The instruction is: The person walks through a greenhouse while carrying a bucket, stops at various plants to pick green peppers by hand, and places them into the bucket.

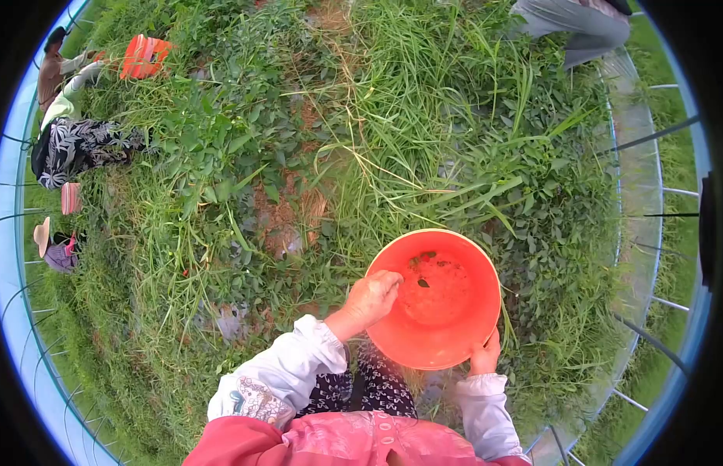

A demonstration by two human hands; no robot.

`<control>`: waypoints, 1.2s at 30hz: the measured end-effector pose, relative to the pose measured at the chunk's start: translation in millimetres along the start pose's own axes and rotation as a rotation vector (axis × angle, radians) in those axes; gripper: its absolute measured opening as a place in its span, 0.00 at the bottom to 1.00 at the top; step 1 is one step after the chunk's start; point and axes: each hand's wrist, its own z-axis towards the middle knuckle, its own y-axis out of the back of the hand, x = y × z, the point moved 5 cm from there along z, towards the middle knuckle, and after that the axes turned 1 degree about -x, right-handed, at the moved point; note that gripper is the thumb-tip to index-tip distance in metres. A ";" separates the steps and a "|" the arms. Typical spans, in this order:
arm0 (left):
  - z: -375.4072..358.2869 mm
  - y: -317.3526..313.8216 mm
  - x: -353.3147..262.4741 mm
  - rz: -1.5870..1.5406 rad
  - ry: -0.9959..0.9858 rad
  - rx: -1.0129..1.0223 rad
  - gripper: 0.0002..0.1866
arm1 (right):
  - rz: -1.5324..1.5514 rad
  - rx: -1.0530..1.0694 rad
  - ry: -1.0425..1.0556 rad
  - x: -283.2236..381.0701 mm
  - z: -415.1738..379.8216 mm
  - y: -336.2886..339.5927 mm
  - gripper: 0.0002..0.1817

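Note:
An orange-red bucket (454,295) is held out in front of my body, its open mouth tipped up towards me. Inside, a few small dark leaf scraps and bits of dirt lie on the bottom. My left hand (371,299) grips the rim on the left side, fingers curled over it. On the lower right, my right hand (486,353) holds the bucket's edge, with part of its fingers hidden behind the wall. Green leafy plants (548,287) and long grass surround the bucket.
Weedy plant rows (245,132) run ahead, with patches of bare soil (280,217). Several people work at the left, near an orange crate (146,57) and a small striped container (71,198). Another person's grey trousers (571,23) show at the top right. Plastic sheeting (637,155) and metal hoops line the right.

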 end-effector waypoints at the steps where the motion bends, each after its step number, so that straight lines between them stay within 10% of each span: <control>1: 5.2 10.6 -3.8 -0.017 0.016 -0.008 0.10 | -0.002 -0.005 0.014 9.5 1.2 -3.8 0.25; 25: 186.7 360.0 142.5 0.340 0.202 -0.153 0.17 | 0.043 -0.265 -0.346 242.1 124.0 -265.4 0.25; 36: 170.7 410.6 210.4 0.499 0.629 0.046 0.17 | 0.377 -0.227 -0.072 369.3 231.9 -351.9 0.26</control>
